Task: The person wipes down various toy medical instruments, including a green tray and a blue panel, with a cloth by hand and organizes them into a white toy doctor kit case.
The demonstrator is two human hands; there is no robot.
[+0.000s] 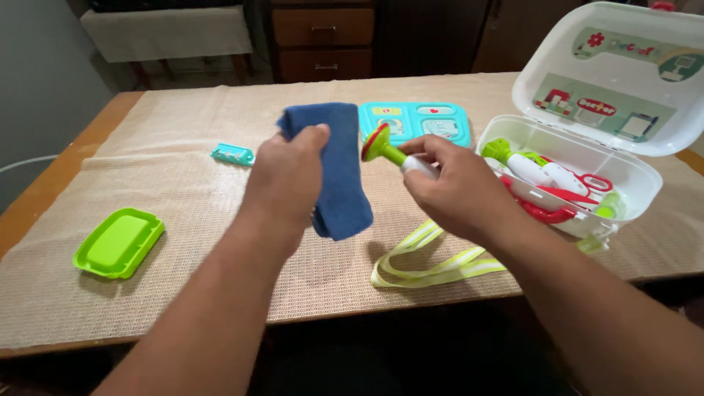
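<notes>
left hand [287,180] pinched shut on blue cloth [334,169], held above the mat | right hand [451,187] clamped on toy instrument [392,152], its red-rimmed green funnel end toward the cloth | step: likely wiping the toy | next: bring cloth onto funnel, rub | open toy case [587,165] just right; green tray [117,242] far left

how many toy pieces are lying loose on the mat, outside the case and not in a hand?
4: a green tray at the left edge, a small teal piece behind the left hand, a teal panel beside the case, a yellow-green strap near the front. The cloth may hide more.
</notes>
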